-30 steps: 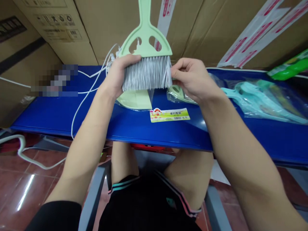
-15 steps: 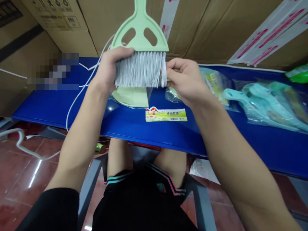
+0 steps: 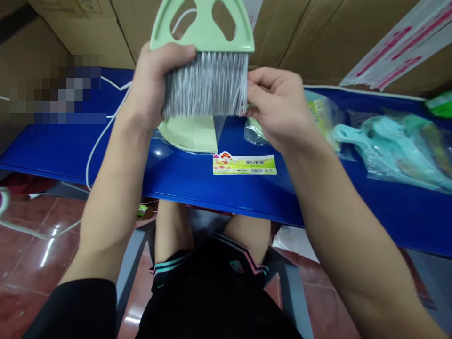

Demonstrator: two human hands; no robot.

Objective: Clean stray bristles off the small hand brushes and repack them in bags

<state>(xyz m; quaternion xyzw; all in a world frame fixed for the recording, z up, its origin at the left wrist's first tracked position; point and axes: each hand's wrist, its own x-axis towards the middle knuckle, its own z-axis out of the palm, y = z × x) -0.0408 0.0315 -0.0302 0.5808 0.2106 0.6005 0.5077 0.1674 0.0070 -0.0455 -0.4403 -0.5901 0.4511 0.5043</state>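
A light green hand brush (image 3: 208,82) with grey-white bristles is held up above the blue table, bristles pointing down. My left hand (image 3: 150,77) grips its left end, thumb across the top of the bristles. At the other end, my right hand (image 3: 277,101) pinches the outermost bristles between thumb and fingers. Below the brush lies a pale green dustpan (image 3: 192,134), partly hidden by the bristles. In front of it, a printed label card (image 3: 243,165) rests flat. A clear-wrapped green item (image 3: 254,132) is partly covered by my right hand.
Bagged turquoise brush-and-dustpan sets (image 3: 391,146) lie on the right of the blue table (image 3: 197,190). Cardboard boxes (image 3: 300,42) stand along the back. A white cable (image 3: 100,136) crosses the left side. A green packet (image 3: 439,104) sits at the far right.
The brush appears higher and larger in view, its handle now past the top edge. Both hands keep their hold on it. The camera view has shifted slightly.
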